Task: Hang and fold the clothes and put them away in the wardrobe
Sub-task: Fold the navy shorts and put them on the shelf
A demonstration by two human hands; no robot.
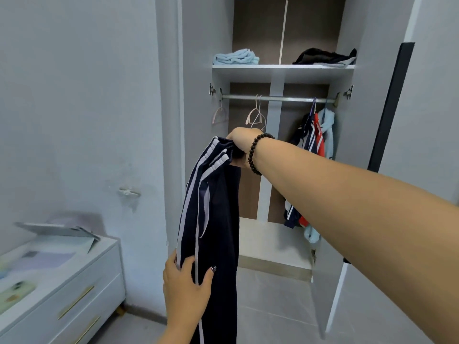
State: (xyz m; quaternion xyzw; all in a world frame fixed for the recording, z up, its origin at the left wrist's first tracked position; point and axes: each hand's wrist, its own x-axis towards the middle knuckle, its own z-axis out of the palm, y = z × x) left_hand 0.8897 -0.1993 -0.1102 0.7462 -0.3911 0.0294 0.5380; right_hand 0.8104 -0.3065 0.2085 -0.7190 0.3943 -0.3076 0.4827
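— What am I dealing with here?

— A pair of dark navy track trousers with pale lilac-white side stripes (211, 207), soft knit cloth, hanging limp in front of the open grey wardrobe (283, 70). I judge them light and floppy; they will sag and swing wherever I don't support them, and the smooth fabric may slide through a loose grip.

— Where are my hands?

— My right hand (242, 142), the one with the dark bead bracelet (255, 155), is clenched round the bunched waistband at the top. My left hand (186, 281) wraps the leg lower down, thumb across the front of the cloth.

— Where should I take hold?

— The waistband is the firmest part, so I'd keep it there and use the lower hand to steady the legs.

— And the look?

— Twin stripes run down the outer seam; a lighter panel, perhaps a pocket lining, shows partway down. The hems are out of view. Pale pink empty hangers (255, 115) wait on the metal rail (278, 98) behind.
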